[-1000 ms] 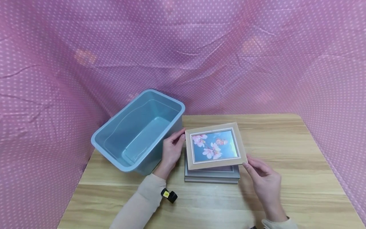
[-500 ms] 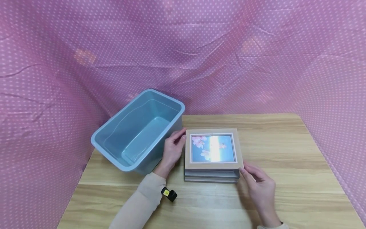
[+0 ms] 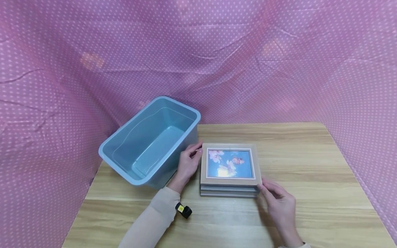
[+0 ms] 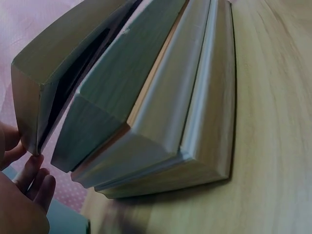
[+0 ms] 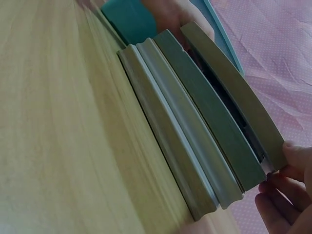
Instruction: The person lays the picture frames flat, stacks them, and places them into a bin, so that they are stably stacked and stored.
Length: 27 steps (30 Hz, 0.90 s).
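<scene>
A beige picture frame [image 3: 229, 181] with a blossom picture lies level just above a stack of other picture frames [image 3: 228, 194]. My left hand [image 3: 187, 167] pinches its left edge near the far corner. At the near right corner, my right hand [image 3: 280, 205] holds it between thumb and fingers. The left wrist view shows a dark gap between this top frame [image 4: 63, 48] and the green-sided frame [image 4: 112, 87] under it. Silvery frames [image 5: 195, 126] lie below the green-sided one in the right wrist view. The left fingertips are partly hidden in the head view.
A blue-grey plastic tub [image 3: 176, 162] stands left of the stack, close to my left hand, with its inside bare. Wood-grain tabletop [image 3: 316, 165] extends to the right. Pink dotted cloth [image 3: 235, 69] hangs behind the table and on both sides.
The beige frame has come down from a tilt to nearly level, squared over the stack. My right hand has moved left and slightly nearer; my left hand has barely shifted.
</scene>
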### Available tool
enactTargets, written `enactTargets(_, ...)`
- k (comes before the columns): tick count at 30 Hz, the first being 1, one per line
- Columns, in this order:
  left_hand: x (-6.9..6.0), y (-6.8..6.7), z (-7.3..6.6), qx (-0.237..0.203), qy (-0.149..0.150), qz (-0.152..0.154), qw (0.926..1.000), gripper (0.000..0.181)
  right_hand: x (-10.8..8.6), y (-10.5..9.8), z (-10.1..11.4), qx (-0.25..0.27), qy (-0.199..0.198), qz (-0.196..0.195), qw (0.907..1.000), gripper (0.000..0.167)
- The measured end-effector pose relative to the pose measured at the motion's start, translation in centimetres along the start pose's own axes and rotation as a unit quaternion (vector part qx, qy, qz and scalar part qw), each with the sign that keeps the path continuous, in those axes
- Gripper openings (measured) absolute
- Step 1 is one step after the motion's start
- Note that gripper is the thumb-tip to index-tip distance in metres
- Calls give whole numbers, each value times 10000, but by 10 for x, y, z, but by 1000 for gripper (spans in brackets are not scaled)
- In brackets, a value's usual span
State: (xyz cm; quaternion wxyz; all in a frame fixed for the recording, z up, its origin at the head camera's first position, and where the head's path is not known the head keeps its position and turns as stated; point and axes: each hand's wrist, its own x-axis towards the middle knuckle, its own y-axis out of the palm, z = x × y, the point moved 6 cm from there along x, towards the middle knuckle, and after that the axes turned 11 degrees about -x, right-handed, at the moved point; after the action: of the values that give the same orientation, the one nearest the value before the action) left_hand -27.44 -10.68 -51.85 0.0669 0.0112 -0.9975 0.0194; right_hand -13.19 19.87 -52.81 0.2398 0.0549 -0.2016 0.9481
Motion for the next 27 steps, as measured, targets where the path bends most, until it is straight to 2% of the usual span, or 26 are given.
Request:
enactTargets(7, -1, 0, 8, 64, -90, -29, 9999, 37, 0, 2, -5, -105, 131, 134, 9998, 13)
enactTargets(14, -4, 1, 11, 194, -76, -66, 9998, 37, -2, 0, -2, -852, -311, 60, 9959, 16)
enactTargets(18, -5, 2, 11, 185, -16, -38, 9998, 37, -3, -1, -2, -1066, -292, 112, 9938, 17)
enactTargets(22, -5, 1, 13, 64, -5, -48, 10000, 37, -1, -1, -4, -1109, -82, 378, 9931, 17)
enactTargets(27, -8, -2, 19, -36, -255, -177, 9995, 42, 5, 2, -11, -1068, 278, 945, 9894, 29)
